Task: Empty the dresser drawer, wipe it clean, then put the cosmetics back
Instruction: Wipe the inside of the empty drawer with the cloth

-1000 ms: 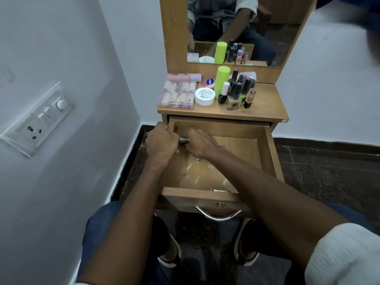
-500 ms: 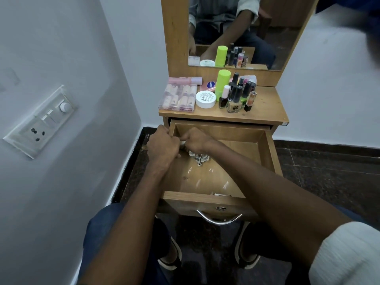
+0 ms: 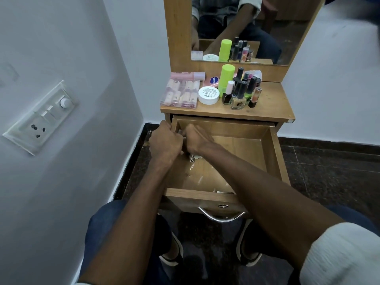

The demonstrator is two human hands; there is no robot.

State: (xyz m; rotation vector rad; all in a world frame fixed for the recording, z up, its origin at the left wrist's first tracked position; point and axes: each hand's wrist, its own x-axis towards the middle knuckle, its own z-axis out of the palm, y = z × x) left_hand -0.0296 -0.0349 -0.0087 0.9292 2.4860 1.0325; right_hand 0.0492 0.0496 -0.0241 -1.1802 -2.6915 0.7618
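Observation:
The wooden drawer (image 3: 273, 161) is pulled out below the dresser top (image 3: 271, 103). Its floor is mostly bare and shiny. My left hand (image 3: 165, 144) is curled over the drawer's left wall near the back corner. My right hand (image 3: 197, 138) is inside that same corner, shut on a small patterned cloth (image 3: 192, 157) that peeks out beneath it. On the dresser top stand the cosmetics: a clear case of small bottles (image 3: 180, 94), a white round jar (image 3: 208, 95), a lime-green tube (image 3: 226, 79), several nail polish bottles (image 3: 239, 94) and a pink tube (image 3: 188, 75).
A mirror (image 3: 246, 27) rises behind the dresser top. The white wall with a switch and socket plate (image 3: 41, 118) is close on the left. A small pale item (image 3: 223, 192) lies at the drawer's front, partly hidden by my right forearm. A metal handle (image 3: 222, 218) hangs on the drawer front, above my knees and shoes.
My right hand has slid with the cloth deeper into the drawer's back-left corner. My left hand has stayed on the left wall.

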